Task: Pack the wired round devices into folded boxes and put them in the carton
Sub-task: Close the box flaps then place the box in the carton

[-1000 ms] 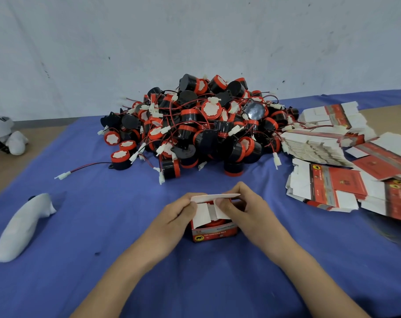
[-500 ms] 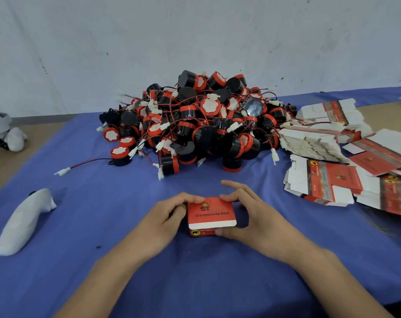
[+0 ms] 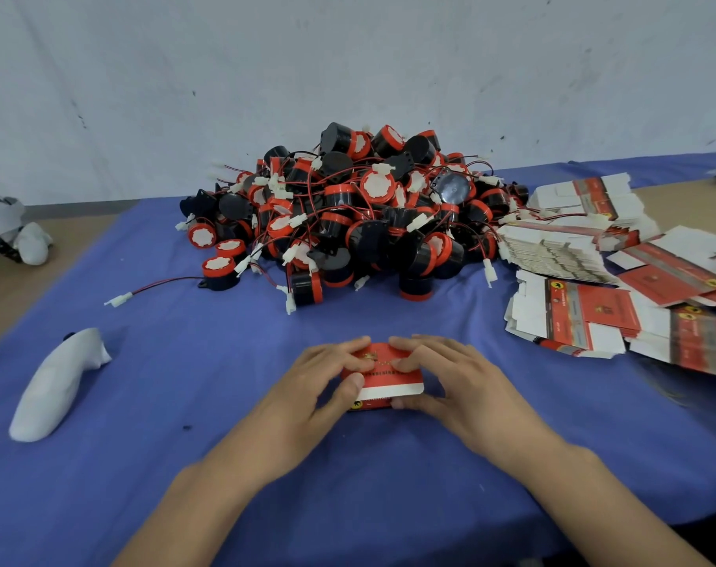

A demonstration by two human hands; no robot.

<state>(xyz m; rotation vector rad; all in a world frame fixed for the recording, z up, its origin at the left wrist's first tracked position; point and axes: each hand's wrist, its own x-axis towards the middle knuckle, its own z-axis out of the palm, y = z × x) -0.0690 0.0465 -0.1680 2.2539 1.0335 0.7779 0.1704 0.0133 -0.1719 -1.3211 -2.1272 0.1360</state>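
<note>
A small red box with a white lid edge stands on the blue cloth in front of me. My left hand grips its left side, fingers across the lid and thumb at the front. My right hand grips its right side, fingers pressing on the lid and thumb under the front edge. Behind it lies a big pile of black and red round devices with red wires and white plugs. No carton is in view.
Stacks of flat unfolded red and white boxes lie at the right. One loose device with its wire trails left of the pile. A white controller-like object lies at the left; another white object sits at the far left edge.
The lid, open with white flaps showing one second ago, has been folded down. Both hands have since moved on top of the box and press the lid.
</note>
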